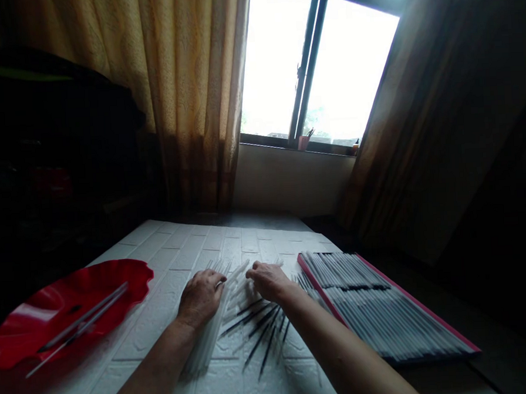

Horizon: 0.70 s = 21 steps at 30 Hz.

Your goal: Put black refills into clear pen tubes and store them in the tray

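Note:
In the middle of the table, my left hand (200, 295) curls over a bundle of long translucent plastic tubes (207, 335), its thumb and fingers bent around their upper part. Just to the right, my right hand (267, 278) has its thumb and fingertips pinched together above more pale tubes. Whatever is between those fingertips is too small and blurred to make out. Several thin sticks with dark ends (263, 326) lie fanned out on the table between my forearms, partly hidden by the right one.
A pink-edged tray (462, 344) on the right holds two rows of thin pale sticks. At left sits a red wavy-rimmed plate (137, 271) with a few thin sticks (88, 315) across it. White brick-patterned covering (194, 239) lies on the table. Curtains and a window are behind.

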Available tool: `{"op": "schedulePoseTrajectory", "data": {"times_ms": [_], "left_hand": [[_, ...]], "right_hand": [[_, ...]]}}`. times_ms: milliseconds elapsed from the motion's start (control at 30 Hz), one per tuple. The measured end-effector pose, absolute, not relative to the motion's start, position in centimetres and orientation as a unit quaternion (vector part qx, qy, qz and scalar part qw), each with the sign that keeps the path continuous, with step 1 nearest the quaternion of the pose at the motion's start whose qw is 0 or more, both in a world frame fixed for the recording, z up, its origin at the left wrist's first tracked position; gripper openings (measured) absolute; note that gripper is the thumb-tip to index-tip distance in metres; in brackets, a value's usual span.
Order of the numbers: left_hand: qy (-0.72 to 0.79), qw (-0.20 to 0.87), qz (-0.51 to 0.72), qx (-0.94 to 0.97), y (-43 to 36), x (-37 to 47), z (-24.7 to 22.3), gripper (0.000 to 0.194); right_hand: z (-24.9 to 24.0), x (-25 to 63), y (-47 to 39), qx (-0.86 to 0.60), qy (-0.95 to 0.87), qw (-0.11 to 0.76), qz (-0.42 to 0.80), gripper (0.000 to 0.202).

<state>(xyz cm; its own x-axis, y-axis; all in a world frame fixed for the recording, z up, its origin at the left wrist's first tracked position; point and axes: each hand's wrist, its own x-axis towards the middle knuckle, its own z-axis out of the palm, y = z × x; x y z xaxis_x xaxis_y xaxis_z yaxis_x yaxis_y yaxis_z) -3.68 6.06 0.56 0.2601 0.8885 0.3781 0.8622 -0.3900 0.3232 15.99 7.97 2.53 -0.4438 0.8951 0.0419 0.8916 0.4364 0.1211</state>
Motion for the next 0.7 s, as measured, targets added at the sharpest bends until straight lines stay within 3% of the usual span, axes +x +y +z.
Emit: {"op": "schedulePoseTrajectory", "data": {"times_ms": [367,700], "left_hand": [[0.541,0.108,0.361,0.752,6.4,-4.0,1.1,0.022],[0.402,0.392,0.471,0.681,6.1,-2.3,1.3,0.052]], "right_hand": [[3.0,16.8,7.9,0.509,0.858,0.002,0.075,0.017],[3.9,16.8,4.6,0.494,0.865,-0.077,0.041,0.020]]}}
